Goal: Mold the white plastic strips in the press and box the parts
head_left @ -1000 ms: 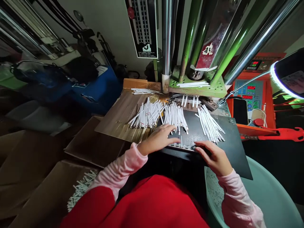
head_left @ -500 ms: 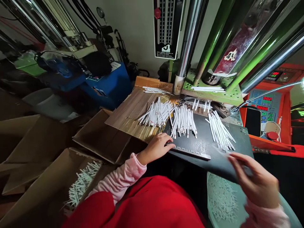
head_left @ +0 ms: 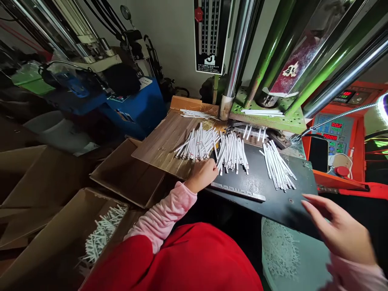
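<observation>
My left hand (head_left: 203, 174) is curled with its fingertips at the lower edge of a pile of white strips (head_left: 197, 143) on a brown board (head_left: 157, 147). What its fingers hold, if anything, is hidden. A second pile of white strips (head_left: 233, 153) lies just right of that hand, on a black plate (head_left: 277, 206). Along the plate's front edge rests a slotted metal bar (head_left: 238, 192), touched by neither hand. My right hand (head_left: 341, 226) is off the plate's right corner, thumb and fingers apart, holding nothing. The nearest pile to it is a fanned group of white strips (head_left: 278, 166).
Behind the plate stands a press with a green platen (head_left: 269, 119) and steel columns. An orange control box (head_left: 359, 133) and a phone (head_left: 318, 154) are at right. Below sits a pale bag of scraps (head_left: 280, 250). Cardboard boxes (head_left: 69, 218) stand at left, one holding white strips.
My left hand has left the metal bar and moved up to the strip pile, its fingers closing. My right hand has let go of a strip by the right pile and moved right, opening.
</observation>
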A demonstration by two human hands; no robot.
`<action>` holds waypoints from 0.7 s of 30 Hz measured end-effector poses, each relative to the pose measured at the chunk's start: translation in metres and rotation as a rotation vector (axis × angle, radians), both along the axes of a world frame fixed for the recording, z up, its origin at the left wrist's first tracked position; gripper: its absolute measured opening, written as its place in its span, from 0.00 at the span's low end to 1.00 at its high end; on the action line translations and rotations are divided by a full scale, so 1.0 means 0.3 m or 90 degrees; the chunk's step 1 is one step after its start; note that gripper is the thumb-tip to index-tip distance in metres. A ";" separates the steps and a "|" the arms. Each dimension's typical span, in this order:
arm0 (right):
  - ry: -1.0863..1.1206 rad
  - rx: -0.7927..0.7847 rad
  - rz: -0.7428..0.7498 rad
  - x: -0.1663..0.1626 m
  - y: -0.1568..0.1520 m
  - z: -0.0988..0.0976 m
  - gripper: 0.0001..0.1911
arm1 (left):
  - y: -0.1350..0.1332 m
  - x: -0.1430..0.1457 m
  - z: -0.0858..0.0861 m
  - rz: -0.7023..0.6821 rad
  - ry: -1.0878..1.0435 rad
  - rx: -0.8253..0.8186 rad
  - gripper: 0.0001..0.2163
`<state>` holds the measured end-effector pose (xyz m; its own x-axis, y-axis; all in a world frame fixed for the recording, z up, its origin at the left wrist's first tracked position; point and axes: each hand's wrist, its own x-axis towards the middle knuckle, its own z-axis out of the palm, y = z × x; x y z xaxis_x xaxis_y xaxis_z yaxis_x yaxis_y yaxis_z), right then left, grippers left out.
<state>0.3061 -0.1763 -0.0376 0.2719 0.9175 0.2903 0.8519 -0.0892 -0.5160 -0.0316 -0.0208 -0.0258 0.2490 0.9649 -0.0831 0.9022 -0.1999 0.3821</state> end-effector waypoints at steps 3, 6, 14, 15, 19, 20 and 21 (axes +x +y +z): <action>0.079 -0.027 0.084 -0.175 0.220 0.002 0.24 | -0.004 -0.023 0.019 0.016 -0.066 -0.028 0.06; 0.016 -0.066 0.148 -0.289 0.383 -0.033 0.21 | -0.012 -0.057 0.047 0.017 -0.222 -0.122 0.06; -0.150 -0.121 0.127 -0.324 0.489 -0.005 0.06 | -0.063 -0.092 0.056 -0.053 -0.582 -0.351 0.05; -0.172 -0.104 0.122 -0.305 0.471 0.017 0.06 | -0.071 -0.084 0.050 -0.072 -0.572 -0.321 0.05; -0.241 -0.020 0.075 -0.197 0.353 0.097 0.05 | -0.097 -0.034 0.020 -0.155 -0.483 -0.169 0.04; -0.234 -0.002 0.059 -0.172 0.319 0.106 0.05 | -0.102 -0.020 0.010 -0.170 -0.466 -0.140 0.04; -0.212 0.016 0.044 -0.152 0.285 0.108 0.07 | -0.106 -0.006 -0.001 -0.181 -0.453 -0.116 0.04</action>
<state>0.2605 -0.0907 -0.0053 0.0958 0.9221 0.3749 0.9777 -0.0164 -0.2094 -0.0335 -0.0525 -0.0262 0.5376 0.8423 0.0384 0.3512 -0.2651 0.8980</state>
